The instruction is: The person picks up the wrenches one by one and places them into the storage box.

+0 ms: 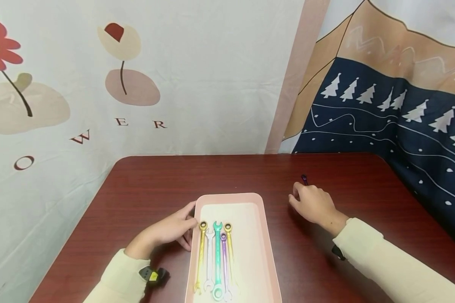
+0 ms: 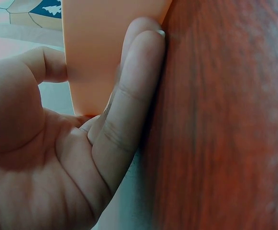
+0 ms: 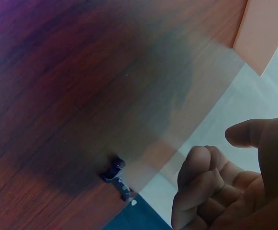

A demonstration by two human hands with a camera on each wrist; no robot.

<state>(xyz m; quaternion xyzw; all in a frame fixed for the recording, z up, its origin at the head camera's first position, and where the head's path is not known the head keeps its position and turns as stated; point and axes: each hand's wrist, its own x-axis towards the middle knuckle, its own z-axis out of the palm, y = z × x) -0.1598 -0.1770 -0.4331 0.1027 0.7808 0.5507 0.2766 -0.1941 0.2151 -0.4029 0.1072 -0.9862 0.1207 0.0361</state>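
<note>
A pink tray (image 1: 267, 248) with a pale inside stands on the table. Several combination wrenches lie side by side in it: a gold wrench (image 1: 201, 256), a silver wrench (image 1: 210, 261), a green wrench (image 1: 218, 256), a purple wrench (image 1: 225, 261) and another gold wrench (image 1: 229, 248). My left hand (image 1: 170, 229) rests against the tray's left side, fingers fairly straight along its outer wall (image 2: 93, 57). To the tray's right, my right hand (image 1: 314, 204) hovers over a dark purple wrench (image 1: 304, 179) on the table. In the right wrist view its fingers curl loosely, apart from that wrench (image 3: 116, 177).
The reddish-brown wooden table (image 1: 155, 181) reaches back to a pale cloth (image 1: 220, 84) with printed flowers and letters. At the right hangs a dark blue cloth (image 1: 364, 118) with white trees. Both wrists wear dark devices under cream sleeves (image 1: 364, 237).
</note>
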